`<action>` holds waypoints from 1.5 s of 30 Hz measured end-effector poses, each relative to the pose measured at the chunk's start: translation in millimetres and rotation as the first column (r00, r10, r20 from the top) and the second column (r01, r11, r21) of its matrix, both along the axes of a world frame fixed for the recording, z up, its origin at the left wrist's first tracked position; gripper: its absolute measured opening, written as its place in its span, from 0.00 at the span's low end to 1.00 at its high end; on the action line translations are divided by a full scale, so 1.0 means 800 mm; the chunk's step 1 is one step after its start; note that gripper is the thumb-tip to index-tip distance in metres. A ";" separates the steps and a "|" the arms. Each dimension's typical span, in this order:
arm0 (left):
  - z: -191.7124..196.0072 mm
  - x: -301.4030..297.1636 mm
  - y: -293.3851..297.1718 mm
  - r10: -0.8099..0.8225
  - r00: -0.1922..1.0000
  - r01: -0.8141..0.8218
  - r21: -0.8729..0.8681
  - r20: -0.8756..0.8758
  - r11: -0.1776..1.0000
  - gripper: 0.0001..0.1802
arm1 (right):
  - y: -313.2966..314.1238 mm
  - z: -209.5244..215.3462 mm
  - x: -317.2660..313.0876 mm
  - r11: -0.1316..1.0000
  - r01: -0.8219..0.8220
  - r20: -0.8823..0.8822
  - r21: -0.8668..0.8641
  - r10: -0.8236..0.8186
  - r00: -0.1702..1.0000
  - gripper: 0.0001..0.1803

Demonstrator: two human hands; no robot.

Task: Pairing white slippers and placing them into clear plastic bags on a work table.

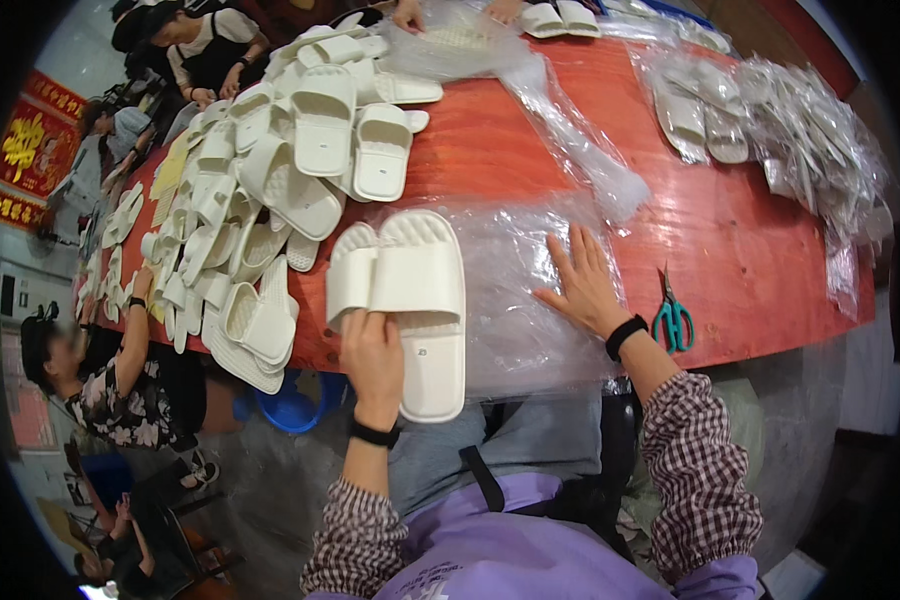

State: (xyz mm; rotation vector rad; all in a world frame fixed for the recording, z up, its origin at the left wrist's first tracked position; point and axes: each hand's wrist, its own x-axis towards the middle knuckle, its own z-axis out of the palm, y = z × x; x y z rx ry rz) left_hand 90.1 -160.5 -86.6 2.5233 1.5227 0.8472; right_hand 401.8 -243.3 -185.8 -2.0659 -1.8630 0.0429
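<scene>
Left hand grips a pair of white slippers while the right hand lies flat on clear plastic bags.

The left hand (372,352) rises from the lower centre of the frame, wrist banded in black, its fingers closed around the near edge of the pair of white slippers (410,300); the pair sits stacked just above the hand, toes pointing up the frame, over the edge of the red table (530,150). The right hand (582,283), right of centre, is spread open with fingers wide, palm pressed down on the stack of clear plastic bags (515,300) directly beside the slippers. Green-handled scissors (673,315) lie on the table just right of that wrist. A heap of loose white slippers (270,180) fills the upper left.
</scene>
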 end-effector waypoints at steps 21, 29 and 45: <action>-0.057 0.067 -0.050 -0.281 0.954 0.299 -0.323 0.101 0.898 0.37 | 0.002 -0.008 0.015 0.995 -0.019 0.042 -0.093 0.023 0.999 0.46; -0.034 0.073 -0.074 -0.247 0.969 0.237 -0.364 0.018 0.901 0.38 | -0.019 0.076 0.061 0.988 0.148 -0.527 -0.050 -0.152 0.836 0.19; -0.068 0.031 -0.071 -0.416 0.891 0.315 -0.413 -0.180 0.854 0.45 | 0.036 -0.006 0.139 0.702 0.690 -0.896 -0.177 -0.405 0.182 0.11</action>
